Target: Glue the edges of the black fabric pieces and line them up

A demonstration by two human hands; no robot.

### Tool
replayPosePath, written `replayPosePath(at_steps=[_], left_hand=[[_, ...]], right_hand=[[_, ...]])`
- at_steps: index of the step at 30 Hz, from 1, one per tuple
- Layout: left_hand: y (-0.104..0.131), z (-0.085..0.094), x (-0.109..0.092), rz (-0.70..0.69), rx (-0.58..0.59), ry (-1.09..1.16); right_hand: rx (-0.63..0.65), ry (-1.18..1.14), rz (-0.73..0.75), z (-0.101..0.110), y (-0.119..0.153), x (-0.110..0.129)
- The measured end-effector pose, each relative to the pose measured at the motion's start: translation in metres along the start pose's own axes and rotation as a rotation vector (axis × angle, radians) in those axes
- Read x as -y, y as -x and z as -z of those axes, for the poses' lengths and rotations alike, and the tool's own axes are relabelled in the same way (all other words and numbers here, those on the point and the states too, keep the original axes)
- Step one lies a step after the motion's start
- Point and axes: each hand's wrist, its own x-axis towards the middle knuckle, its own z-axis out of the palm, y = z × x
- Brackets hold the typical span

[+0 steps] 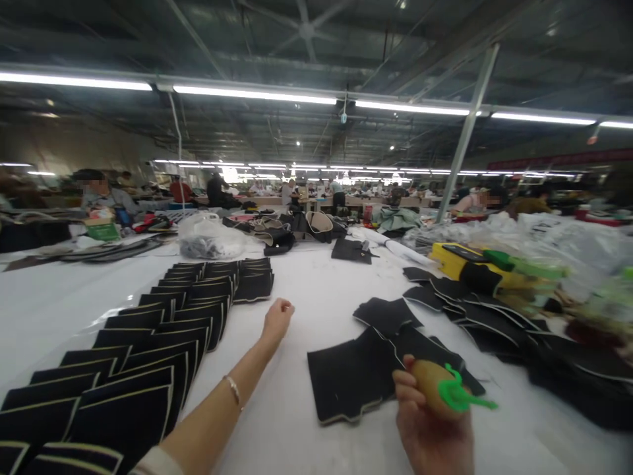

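Note:
My left hand [277,320] hovers over the white table, its fingers curled together; whatever they may hold is hidden. Left of it, overlapping rows of black fabric pieces [173,340] with pale edges run towards the back. At the lower right, my right hand [430,432] is wrapped round a rounded, tan-brown object with a bright green plastic piece on it [435,389]; its exact kind is unclear. Just beyond that hand lie loose black cut panels [351,373], partly overlapping each other.
More black pieces [475,316] are heaped at the right, beside a yellow box [445,259] and clear plastic bags [558,237]. A filled plastic bag [210,236] and dark bag parts [291,227] stand at the back. People work at tables beyond.

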Motion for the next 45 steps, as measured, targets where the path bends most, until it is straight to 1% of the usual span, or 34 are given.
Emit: replayPosePath(at_steps=[2, 3, 4, 5, 6, 8, 10, 11, 14, 16, 17, 18, 20, 21, 22, 23, 25, 26, 27, 28, 30, 33, 36, 39, 42, 45], left_hand=[[0.04, -0.017, -0.005, -0.15, 0.285, -0.176], [0.058, -0.023, -0.008, -0.212, 0.396, -0.263], [0.075, -0.028, -0.01, -0.264, 0.476, -0.359], [0.089, -0.031, -0.012, -0.299, 0.524, -0.453], [0.099, -0.032, -0.014, -0.313, 0.548, -0.54], [0.109, -0.031, -0.016, -0.294, 0.551, -0.654], [0.11, -0.022, -0.018, -0.273, 0.568, -0.695], [0.109, -0.014, -0.019, -0.275, 0.595, -0.697], [0.108, 0.016, -0.024, -0.291, 0.741, -0.669], [0.113, 0.037, -0.028, -0.35, 0.826, -0.703], [0.118, 0.045, -0.03, -0.411, 0.831, -0.746], [0.124, 0.052, -0.031, -0.489, 0.811, -0.793], [0.139, 0.061, -0.029, -0.637, 0.719, -0.858], [0.147, 0.063, -0.026, -0.662, 0.66, -0.865], [0.154, 0.065, -0.021, -0.644, 0.6, -0.859], [0.161, 0.067, -0.015, -0.584, 0.54, -0.855], [0.173, 0.071, -0.002, -0.398, 0.428, -0.876], [0.177, 0.074, 0.003, -0.319, 0.392, -0.897], [0.181, 0.077, 0.008, -0.27, 0.38, -0.918], [0.184, 0.08, 0.011, -0.256, 0.391, -0.934], [0.189, 0.086, 0.013, -0.281, 0.443, -0.947], [0.194, 0.089, 0.01, -0.312, 0.498, -0.972], [0.199, 0.085, 0.004, -0.313, 0.497, -1.05], [0.201, 0.08, -0.002, -0.302, 0.51, -1.125], [0.199, 0.076, -0.008, -0.331, 0.546, -1.174], [0.194, 0.076, -0.008, -0.351, 0.569, -1.17]], right_hand=[[0.028, 0.053, 0.032, -0.006, 0.003, -0.004], [0.039, 0.082, 0.043, -0.007, 0.004, -0.005], [0.048, 0.105, 0.052, -0.007, 0.004, -0.006], [0.055, 0.116, 0.061, -0.007, 0.005, -0.006], [0.06, 0.115, 0.07, -0.006, 0.005, -0.006], [0.066, 0.094, 0.082, -0.002, 0.006, -0.006], [0.07, 0.067, 0.084, 0.001, 0.005, -0.006], [0.073, 0.057, 0.084, 0.002, 0.005, -0.006], [0.076, 0.066, 0.081, 0.002, 0.005, -0.006], [0.068, 0.099, 0.082, 0.0, 0.005, -0.007], [0.06, 0.114, 0.08, -0.002, 0.005, -0.008], [0.05, 0.126, 0.076, -0.003, 0.006, -0.009], [0.026, 0.147, 0.065, -0.005, 0.006, -0.012], [0.014, 0.166, 0.058, -0.006, 0.007, -0.013], [0.0, 0.194, 0.057, -0.007, 0.008, -0.015], [-0.016, 0.228, 0.068, -0.008, 0.009, -0.017], [-0.053, 0.294, 0.118, -0.012, 0.012, -0.021], [-0.07, 0.321, 0.145, -0.014, 0.014, -0.024], [-0.084, 0.346, 0.167, -0.016, 0.016, -0.026], [-0.093, 0.371, 0.181, -0.019, 0.018, -0.028], [-0.1, 0.43, 0.184, -0.023, 0.021, -0.032], [-0.09, 0.541, 0.181, -0.026, 0.027, -0.039], [-0.084, 0.64, 0.177, -0.027, 0.033, -0.045], [-0.104, 0.735, 0.189, -0.032, 0.039, -0.051], [-0.097, 0.848, 0.232, -0.042, 0.043, -0.055], [-0.082, 0.957, 0.293, -0.051, 0.045, -0.058]])
